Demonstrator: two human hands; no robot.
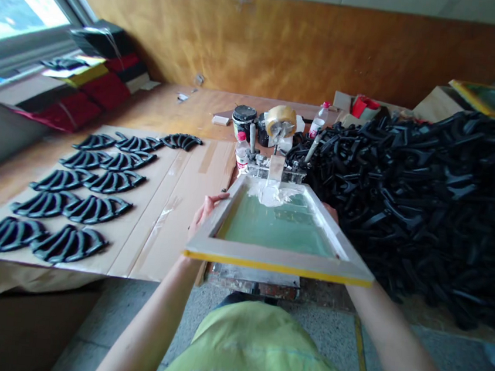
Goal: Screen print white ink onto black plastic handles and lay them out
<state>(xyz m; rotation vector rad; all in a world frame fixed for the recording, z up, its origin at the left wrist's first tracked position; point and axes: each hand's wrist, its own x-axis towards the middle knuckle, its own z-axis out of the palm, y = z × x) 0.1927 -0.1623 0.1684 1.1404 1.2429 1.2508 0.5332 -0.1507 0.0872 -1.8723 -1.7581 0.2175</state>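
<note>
A screen printing frame (284,255) with green mesh (270,226) and white ink (275,196) at its far end sits in front of me, its near edge raised. My left hand (205,210) is closed at the frame's left side, part of it hidden behind the rail. On the opposite side, my right hand (332,212) grips around the right rail; most of its fingers are out of sight. A metal clamp (290,173) stands at the frame's far end. Below the near edge shows part of a flat printing base (260,276).
Curved black ribbed parts (99,202) lie in rows on cardboard (184,202) at left. A large heap of black parts (406,190) covers the right. Behind the clamp stand a tape roll (281,118), an ink tub (243,117) and a red-capped bottle (319,121).
</note>
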